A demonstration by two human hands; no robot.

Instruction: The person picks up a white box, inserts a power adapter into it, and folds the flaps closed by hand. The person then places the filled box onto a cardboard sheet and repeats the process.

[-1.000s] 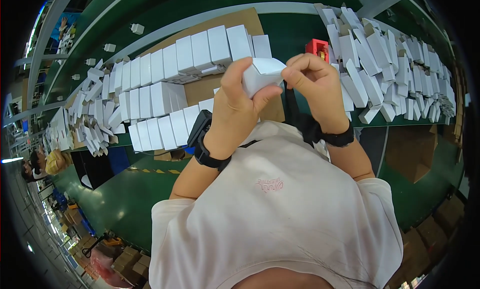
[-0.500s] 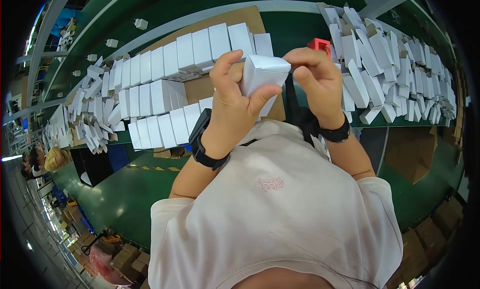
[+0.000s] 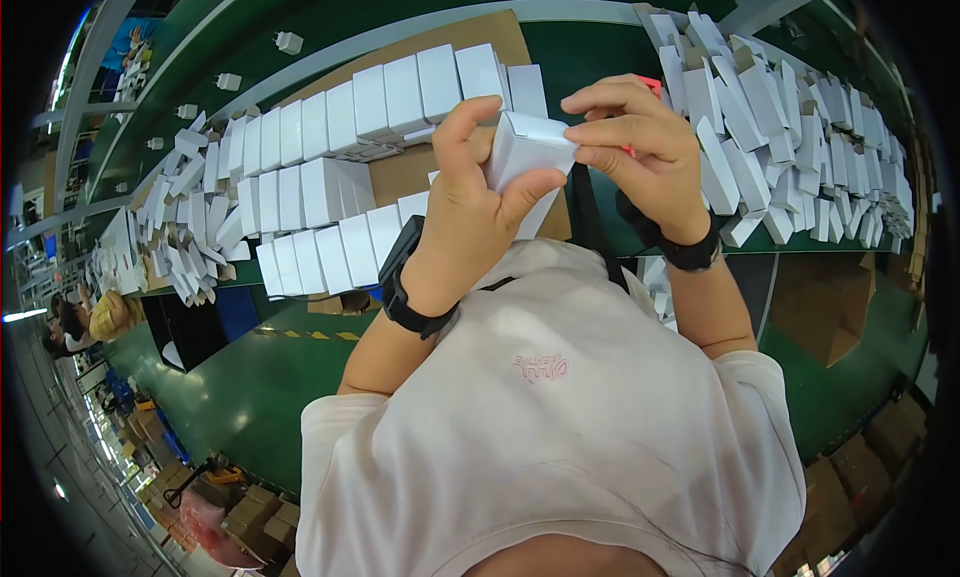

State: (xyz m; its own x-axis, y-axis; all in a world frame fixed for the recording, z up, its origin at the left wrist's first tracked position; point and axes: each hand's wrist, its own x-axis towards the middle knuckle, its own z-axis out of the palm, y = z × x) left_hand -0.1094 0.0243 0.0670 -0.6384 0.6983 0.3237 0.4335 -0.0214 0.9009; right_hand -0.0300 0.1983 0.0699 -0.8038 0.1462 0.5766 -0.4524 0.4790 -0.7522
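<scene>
A small white carton box (image 3: 535, 155) is held up in front of my chest, above the near edge of the bench. My left hand (image 3: 468, 202) grips it from the left, thumb along the near face and fingers on the far side. The thumb and forefinger of my right hand (image 3: 645, 152) close on the box's right end, at the edge of its top flap; the other fingers are bent above. The top flap lies nearly flat. A red object (image 3: 650, 84) is mostly hidden behind my right hand.
Rows of upright white boxes (image 3: 342, 112) stand on a cardboard sheet (image 3: 490, 32) at left. Piles of loose open cartons (image 3: 745, 117) cover the bench at right, and more (image 3: 200, 217) lie far left. White adapters (image 3: 289, 43) sit on the green belt beyond a rail.
My right hand has shifted right and its fingers have extended toward the box's right edge. The top flap, raised before, now sits lower. The adapters have moved slightly right along the belt.
</scene>
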